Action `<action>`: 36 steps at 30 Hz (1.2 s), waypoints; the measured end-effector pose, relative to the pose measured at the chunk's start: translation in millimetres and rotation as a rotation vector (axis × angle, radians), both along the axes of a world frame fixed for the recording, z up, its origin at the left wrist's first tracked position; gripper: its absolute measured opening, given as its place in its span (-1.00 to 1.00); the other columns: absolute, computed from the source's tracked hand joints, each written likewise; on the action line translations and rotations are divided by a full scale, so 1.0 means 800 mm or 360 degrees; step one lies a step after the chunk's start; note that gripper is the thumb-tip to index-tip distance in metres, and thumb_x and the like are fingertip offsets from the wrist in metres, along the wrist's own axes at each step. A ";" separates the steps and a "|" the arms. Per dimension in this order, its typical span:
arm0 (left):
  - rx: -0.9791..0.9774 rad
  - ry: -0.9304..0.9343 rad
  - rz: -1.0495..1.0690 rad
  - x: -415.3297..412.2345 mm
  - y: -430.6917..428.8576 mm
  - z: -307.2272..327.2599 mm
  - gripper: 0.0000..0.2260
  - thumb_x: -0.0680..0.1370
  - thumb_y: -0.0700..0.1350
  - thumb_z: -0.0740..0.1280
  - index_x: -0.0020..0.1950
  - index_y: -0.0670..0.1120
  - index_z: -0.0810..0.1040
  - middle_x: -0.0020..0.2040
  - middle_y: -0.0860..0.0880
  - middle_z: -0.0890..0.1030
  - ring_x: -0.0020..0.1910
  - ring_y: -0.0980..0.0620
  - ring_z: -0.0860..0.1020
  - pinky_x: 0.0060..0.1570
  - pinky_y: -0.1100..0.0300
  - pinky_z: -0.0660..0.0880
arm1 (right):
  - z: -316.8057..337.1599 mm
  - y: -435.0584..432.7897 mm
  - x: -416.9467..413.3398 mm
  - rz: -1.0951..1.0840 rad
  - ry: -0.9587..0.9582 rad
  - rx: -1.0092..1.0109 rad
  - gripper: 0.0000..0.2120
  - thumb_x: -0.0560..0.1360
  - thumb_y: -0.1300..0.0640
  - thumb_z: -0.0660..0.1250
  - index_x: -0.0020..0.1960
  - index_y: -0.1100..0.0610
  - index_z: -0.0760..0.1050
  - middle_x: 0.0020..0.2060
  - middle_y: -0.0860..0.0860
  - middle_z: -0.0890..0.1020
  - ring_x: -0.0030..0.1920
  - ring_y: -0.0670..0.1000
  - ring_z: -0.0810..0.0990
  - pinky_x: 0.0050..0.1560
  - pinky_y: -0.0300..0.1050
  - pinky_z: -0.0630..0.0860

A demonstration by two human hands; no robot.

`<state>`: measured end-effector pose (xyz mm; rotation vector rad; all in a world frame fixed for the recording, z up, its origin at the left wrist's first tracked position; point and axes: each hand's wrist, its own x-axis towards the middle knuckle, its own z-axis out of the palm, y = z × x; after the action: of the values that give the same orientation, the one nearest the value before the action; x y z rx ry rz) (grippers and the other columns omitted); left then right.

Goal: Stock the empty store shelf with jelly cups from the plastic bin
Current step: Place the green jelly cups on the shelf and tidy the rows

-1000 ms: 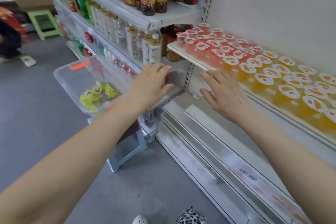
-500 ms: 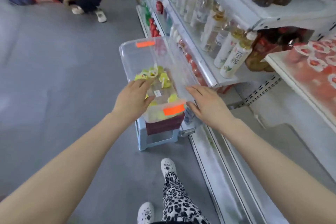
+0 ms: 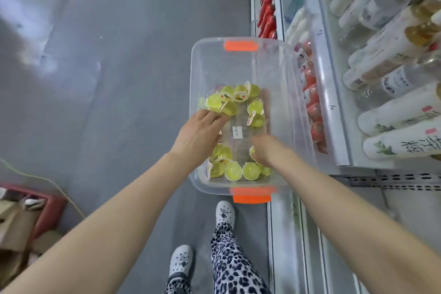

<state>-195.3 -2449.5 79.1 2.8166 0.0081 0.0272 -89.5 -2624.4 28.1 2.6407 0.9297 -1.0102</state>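
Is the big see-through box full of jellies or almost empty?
Almost empty: the plastic bin holds only a scattered single layer of green jelly cups, with its bare bottom showing between them.

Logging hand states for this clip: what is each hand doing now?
Left hand: open, fingers touching jelly cups.
Right hand: cannot tell, fingers blurred in the bin.

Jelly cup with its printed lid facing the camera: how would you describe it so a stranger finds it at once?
Find the clear plastic bin with orange handles beside the drink shelves. In its far cluster of yellow-green jelly cups, beyond the left hand, one cup sits centrally. Its white, fruit-printed lid faces the camera squarely; its neighbours show mainly translucent sides.
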 end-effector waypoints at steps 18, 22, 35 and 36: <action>0.0258 0.0264 0.0013 0.032 -0.015 -0.014 -0.58 0.58 -0.05 0.28 0.44 0.01 0.34 0.34 0.00 0.42 0.29 -0.08 0.37 0.24 0.12 0.30 | 0.044 -0.018 0.059 0.0059 -0.0456 0.0814 -0.53 0.45 0.14 0.30 0.32 0.11 0.29 0.18 0.15 0.48 0.07 0.21 0.52 -0.01 0.06 0.50; 0.0247 0.0413 0.0155 0.089 -0.023 -0.033 -0.59 0.56 -0.13 0.30 0.40 -0.01 0.35 0.36 -0.03 0.37 0.29 -0.09 0.36 0.11 0.10 0.42 | 0.068 -0.041 0.084 0.0078 -0.0628 0.1132 -0.52 0.40 0.19 0.36 0.29 0.17 0.36 0.14 0.14 0.47 0.01 0.16 0.52 0.03 0.00 0.49; 0.0193 0.0779 0.0228 0.169 -0.011 -0.131 -0.53 0.51 -0.34 0.19 0.42 -0.13 0.31 0.28 -0.19 0.38 0.19 -0.23 0.46 0.09 -0.04 0.44 | 0.040 -0.045 0.088 0.0070 -0.0715 0.1191 -0.52 0.40 0.16 0.40 0.29 0.15 0.41 0.10 0.12 0.47 -0.11 0.12 0.52 -0.05 -0.03 0.50; 0.0227 0.0762 0.0200 0.168 -0.013 -0.133 -0.55 0.50 -0.34 0.21 0.39 -0.13 0.32 0.24 -0.19 0.42 0.16 -0.22 0.48 0.06 -0.03 0.44 | 0.040 -0.044 0.088 0.0073 -0.0716 0.1181 -0.53 0.40 0.16 0.40 0.29 0.15 0.41 0.10 0.12 0.47 -0.11 0.13 0.52 -0.04 -0.02 0.50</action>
<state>-60.5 -2459.8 -27.6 2.8849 0.3034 -0.6384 -18.9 -2659.9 60.3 3.1701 1.4314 -0.0009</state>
